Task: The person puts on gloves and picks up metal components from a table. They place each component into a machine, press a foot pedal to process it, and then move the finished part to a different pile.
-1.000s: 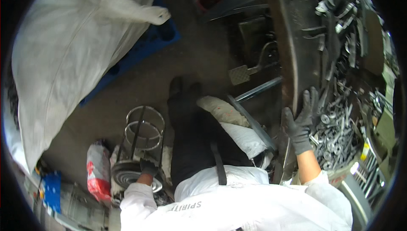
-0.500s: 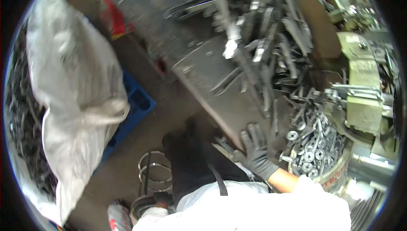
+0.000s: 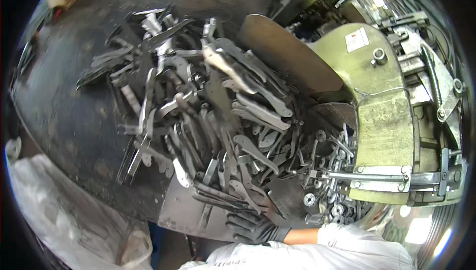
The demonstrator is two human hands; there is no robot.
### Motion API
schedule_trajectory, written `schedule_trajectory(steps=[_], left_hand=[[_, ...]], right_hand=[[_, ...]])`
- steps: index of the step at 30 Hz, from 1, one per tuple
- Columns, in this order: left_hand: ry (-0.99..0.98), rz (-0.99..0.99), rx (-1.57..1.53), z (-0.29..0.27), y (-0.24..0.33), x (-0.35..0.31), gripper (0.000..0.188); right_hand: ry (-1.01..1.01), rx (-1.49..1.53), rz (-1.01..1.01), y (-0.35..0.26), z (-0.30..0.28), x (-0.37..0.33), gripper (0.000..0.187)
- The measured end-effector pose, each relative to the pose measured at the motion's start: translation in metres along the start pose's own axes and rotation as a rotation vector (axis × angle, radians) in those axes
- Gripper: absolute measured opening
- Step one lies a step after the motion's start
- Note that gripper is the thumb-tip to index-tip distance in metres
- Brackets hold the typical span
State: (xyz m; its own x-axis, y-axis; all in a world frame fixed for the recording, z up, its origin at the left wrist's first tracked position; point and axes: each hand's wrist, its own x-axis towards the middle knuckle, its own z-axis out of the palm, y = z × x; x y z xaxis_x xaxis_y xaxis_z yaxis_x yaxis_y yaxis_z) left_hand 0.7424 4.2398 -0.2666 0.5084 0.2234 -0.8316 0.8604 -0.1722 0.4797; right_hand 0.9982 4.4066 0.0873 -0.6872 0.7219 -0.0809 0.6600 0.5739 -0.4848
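Bare grey metal makes up the heap (image 3: 191, 131) of long, flat, handle-shaped parts on the dark worktable (image 3: 84, 141). The right hand (image 3: 254, 228), gloved, is at the near edge of this heap, above a smooth plate (image 3: 181, 215); its fingers are extended, slightly spread and directed to the left, with no part seen in their grasp. The underside of the palm is hidden. The left hand is out of view; its state cannot be told. The heap lies ahead and to the left of the right hand, the nearer of the two in view. The closest long parts (image 3: 223, 199) lie just beyond the fingers, long axis sloping from upper left down to lower right, roughly crosswise to the body; contact with the glove cannot be confirmed. Small round-ended rods (image 3: 337, 210) lie right of the hand, beside a yellow-green machine (image 3: 382, 136).
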Motion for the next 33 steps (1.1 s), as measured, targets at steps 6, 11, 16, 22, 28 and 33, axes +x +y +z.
schedule_trajectory(steps=[6,11,16,22,28,33], left_hand=[[-0.039,0.168,0.072,-0.051,0.005,-0.014,0.049],[-0.063,0.313,0.111,-0.031,-0.005,-0.01,0.047],[-0.063,0.463,0.192,0.018,-0.003,-0.001,0.046],[0.139,0.543,0.391,0.061,0.068,-0.077,0.044],[0.358,0.375,0.59,0.088,0.077,-0.288,0.042],[0.463,0.288,0.101,0.112,0.217,-0.45,0.033]], right_hand=[[0.076,-0.021,0.008,0.024,-0.014,-0.018,0.049],[0.164,0.022,0.066,0.031,0.011,-0.043,0.051],[0.219,-0.002,0.037,0.019,-0.005,-0.07,0.053],[0.388,-0.203,-0.062,-0.076,-0.007,-0.167,0.05],[0.599,-0.52,-0.156,-0.148,0.018,-0.287,0.049],[0.789,-0.504,-0.136,-0.206,-0.029,-0.431,0.043]])
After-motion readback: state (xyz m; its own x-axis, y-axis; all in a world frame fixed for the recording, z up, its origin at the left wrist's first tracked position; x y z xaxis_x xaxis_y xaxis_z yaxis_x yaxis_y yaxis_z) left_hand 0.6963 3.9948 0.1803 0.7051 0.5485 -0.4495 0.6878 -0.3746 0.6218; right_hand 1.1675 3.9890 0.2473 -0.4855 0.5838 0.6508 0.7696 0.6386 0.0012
